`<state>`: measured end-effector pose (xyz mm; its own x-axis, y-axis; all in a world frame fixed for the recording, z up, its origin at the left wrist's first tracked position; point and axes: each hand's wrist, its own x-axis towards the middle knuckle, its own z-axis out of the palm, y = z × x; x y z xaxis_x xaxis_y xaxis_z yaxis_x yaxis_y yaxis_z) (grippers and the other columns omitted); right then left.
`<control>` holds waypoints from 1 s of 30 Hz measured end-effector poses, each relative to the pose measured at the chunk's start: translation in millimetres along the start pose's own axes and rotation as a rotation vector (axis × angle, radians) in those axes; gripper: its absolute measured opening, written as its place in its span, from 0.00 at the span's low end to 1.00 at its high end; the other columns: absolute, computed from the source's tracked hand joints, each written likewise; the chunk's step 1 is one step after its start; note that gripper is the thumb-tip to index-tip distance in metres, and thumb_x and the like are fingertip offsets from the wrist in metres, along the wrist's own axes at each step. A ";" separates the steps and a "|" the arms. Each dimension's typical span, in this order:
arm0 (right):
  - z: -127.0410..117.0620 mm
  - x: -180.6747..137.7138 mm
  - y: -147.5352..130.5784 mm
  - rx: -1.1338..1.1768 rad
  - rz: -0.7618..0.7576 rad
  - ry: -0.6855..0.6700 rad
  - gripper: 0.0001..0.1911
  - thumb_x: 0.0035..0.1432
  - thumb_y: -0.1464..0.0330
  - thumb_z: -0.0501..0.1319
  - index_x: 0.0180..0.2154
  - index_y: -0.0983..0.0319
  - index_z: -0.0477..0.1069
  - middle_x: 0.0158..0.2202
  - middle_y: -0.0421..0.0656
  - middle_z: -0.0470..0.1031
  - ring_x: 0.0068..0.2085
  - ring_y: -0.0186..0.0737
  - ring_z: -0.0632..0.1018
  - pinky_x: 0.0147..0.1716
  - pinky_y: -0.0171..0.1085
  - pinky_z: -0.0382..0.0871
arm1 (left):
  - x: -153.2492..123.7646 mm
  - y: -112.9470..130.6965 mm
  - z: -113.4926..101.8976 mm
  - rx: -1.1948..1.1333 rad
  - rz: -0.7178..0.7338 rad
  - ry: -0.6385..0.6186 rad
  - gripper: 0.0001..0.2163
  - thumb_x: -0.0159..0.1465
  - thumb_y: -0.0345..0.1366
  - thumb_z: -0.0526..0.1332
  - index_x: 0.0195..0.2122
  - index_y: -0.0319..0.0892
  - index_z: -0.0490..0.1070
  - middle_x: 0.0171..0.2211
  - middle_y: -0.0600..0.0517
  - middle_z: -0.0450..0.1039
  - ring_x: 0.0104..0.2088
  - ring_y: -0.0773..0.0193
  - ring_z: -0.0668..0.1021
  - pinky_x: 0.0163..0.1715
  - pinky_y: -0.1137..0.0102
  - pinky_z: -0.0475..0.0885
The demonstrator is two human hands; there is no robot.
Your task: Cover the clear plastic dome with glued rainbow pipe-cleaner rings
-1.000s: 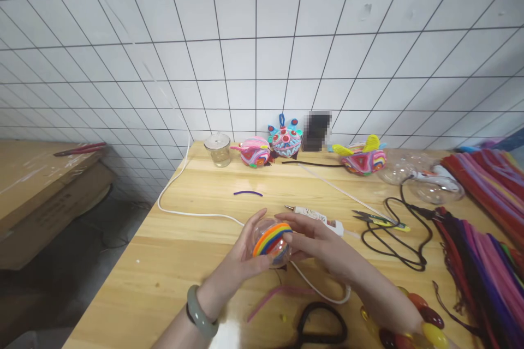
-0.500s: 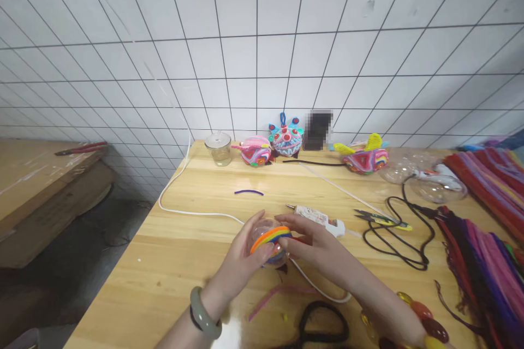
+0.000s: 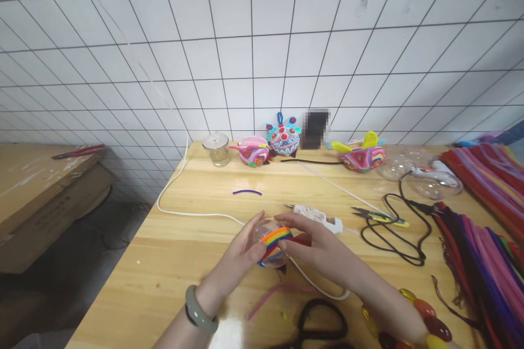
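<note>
Between my hands is a clear plastic ball (image 3: 268, 224) with orange, yellow, blue and red fuzzy strips wrapped round its middle. My left hand (image 3: 239, 248) cups its left side, thumb resting on the strips. From the right, my right hand (image 3: 309, 240) closes round the ball, with fingers over the top and thumb on the front. A short red piece shows by my right palm, partly hidden. Just beyond that hand lies a white glue gun (image 3: 313, 217). In front of the ball are a pink fuzzy stem (image 3: 266, 299) and black-handled scissors (image 3: 321, 332).
Along the wall stand a glass cup (image 3: 216, 150), decorated balls (image 3: 284, 139) and a pixelated dark object (image 3: 316, 128). Snips (image 3: 380, 216), a black cord (image 3: 393, 253) and clear balls (image 3: 434, 182) lie rightward, beside bundles of coloured stems (image 3: 478, 262). A purple stem (image 3: 247, 192) lies mid-table.
The ball has turned a little in my hands, so more of the coloured strips face me. My left thumb has shifted slightly. The whole view has moved a bit.
</note>
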<state>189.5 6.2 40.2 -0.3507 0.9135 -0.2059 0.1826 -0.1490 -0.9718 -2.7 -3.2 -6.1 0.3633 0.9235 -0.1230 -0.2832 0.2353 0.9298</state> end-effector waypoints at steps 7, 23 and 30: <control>4.3 -3.8 1.8 -0.220 -0.051 0.015 0.20 0.58 0.69 0.63 0.53 0.56 0.72 0.48 0.43 0.80 0.42 0.44 0.82 0.42 0.41 0.77 | -0.6 -2.7 1.6 0.097 -0.037 0.044 0.37 0.56 0.45 0.70 0.64 0.43 0.58 0.61 0.38 0.67 0.60 0.44 0.70 0.60 0.50 0.62; -20.7 -11.9 -5.8 -0.315 0.004 0.033 0.32 0.60 0.58 0.59 0.62 0.65 0.61 0.53 0.55 0.76 0.46 0.48 0.81 0.48 0.49 0.74 | -2.2 2.8 -1.3 0.431 0.204 0.157 0.32 0.53 0.35 0.69 0.60 0.41 0.63 0.58 0.37 0.69 0.58 0.44 0.72 0.60 0.51 0.64; -26.0 -24.4 -21.8 -0.573 -0.061 0.082 0.21 0.60 0.62 0.58 0.54 0.60 0.72 0.37 0.46 0.83 0.38 0.47 0.82 0.41 0.46 0.75 | -0.2 1.8 -1.5 0.496 0.257 0.200 0.30 0.51 0.32 0.68 0.56 0.41 0.65 0.57 0.38 0.69 0.57 0.44 0.72 0.60 0.50 0.63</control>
<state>218.0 -3.0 69.4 -0.3077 0.9439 -0.1198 0.6405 0.1124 -0.7597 -4.7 -2.6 -4.9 0.1502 0.9826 0.1090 0.1266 -0.1285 0.9836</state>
